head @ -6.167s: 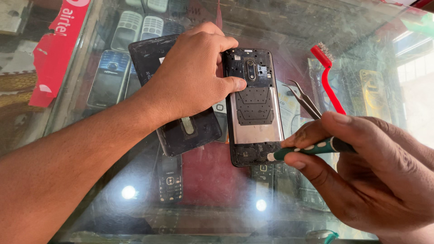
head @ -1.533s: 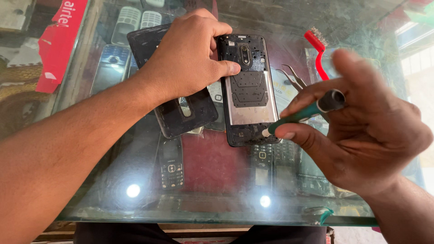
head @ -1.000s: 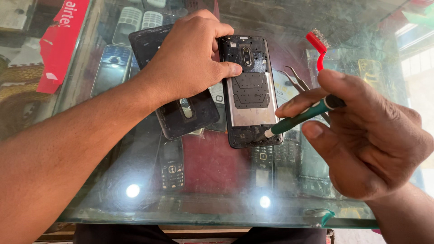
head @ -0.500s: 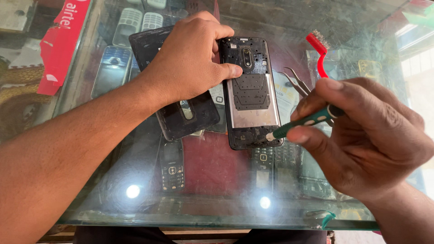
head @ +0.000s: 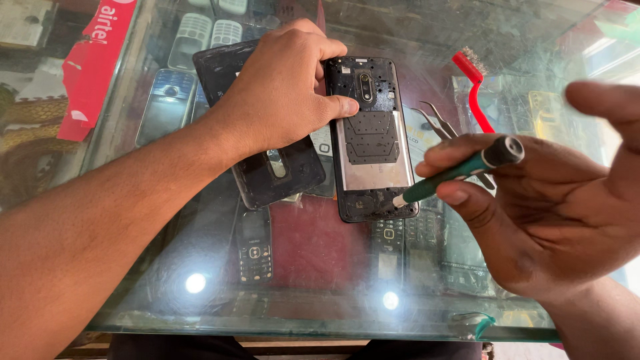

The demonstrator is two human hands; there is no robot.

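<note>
Glass bench (head: 200, 313) doubles as a display case: old keypad phones (head: 253, 243) lie inside under the top. On the glass, opened phone (head: 370, 137) sits centre, back cover (head: 267, 167) just left of it, partly under the left hand (head: 280, 93). Left hand lies flat, thumb pressing the phone's left edge. Right hand (head: 533, 220) pinches a green screwdriver (head: 460, 170), tip at the phone's near right corner. Tweezers (head: 437, 123) and red brush (head: 475, 90) far right. Versus half a second ago: screwdriver handle raised, right forefinger lifted off it; phone unmoved.
</note>
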